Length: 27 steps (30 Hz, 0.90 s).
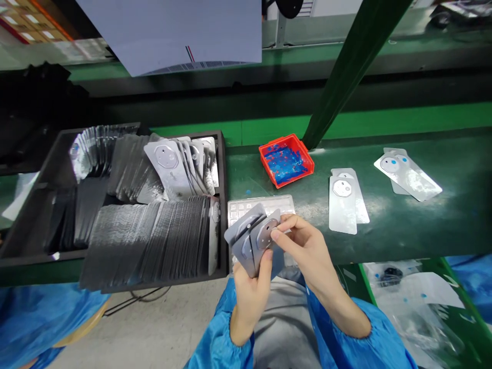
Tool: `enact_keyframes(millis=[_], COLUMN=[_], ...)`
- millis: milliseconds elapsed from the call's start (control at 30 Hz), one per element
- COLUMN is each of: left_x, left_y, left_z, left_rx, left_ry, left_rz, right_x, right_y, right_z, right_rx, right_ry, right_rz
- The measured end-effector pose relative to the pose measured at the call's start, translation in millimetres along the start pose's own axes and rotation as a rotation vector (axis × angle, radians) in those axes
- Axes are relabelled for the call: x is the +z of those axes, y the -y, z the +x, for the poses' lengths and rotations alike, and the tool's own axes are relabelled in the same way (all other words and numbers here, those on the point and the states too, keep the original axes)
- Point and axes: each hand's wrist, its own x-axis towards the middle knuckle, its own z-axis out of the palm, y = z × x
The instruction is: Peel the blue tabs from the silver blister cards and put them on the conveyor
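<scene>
Silvery plates fan out in the grip of my left hand, above the tabletop; my right hand narrows at the front plate's disc, whether pinching anything I cannot tell. Probably light, stiff, slippery; best held by the long edges. Long axes run away from me, leaning left, discs foremost.

Left of the bin on the surface sits a crate, rows of plates in it. Before the bin lies a tray; to its right, a stack, then another stack. Behind the bin rises a post.
</scene>
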Motion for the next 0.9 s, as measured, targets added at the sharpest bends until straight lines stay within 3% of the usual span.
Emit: enact_keyframes(millis=[200,367,600,767,900], left_x=[-6.3,-8.4,-4.8,-2.4,1.1], left_y=[6,-4,-10,-10,-7], left_z=[-3,1,0,-1,1], left_rx=[-0.067,-0.236,-0.476,-0.389,-0.300], left_ry=[0.010,0.058,0.080,0.124,0.090], left_rz=[-0.020,-0.047,-0.179,-0.134,-0.076], right_x=[-5,-9,-11,-13,-17], right_y=[5,10,11,8,3], right_z=[3,2,2,1,2], right_rx=[0.095,0.100,0.024,0.057,0.068], right_ry=[0.092,0.180,0.095,0.044,0.052], right_rz=[0.039,0.019,-0.064,-0.058,-0.052])
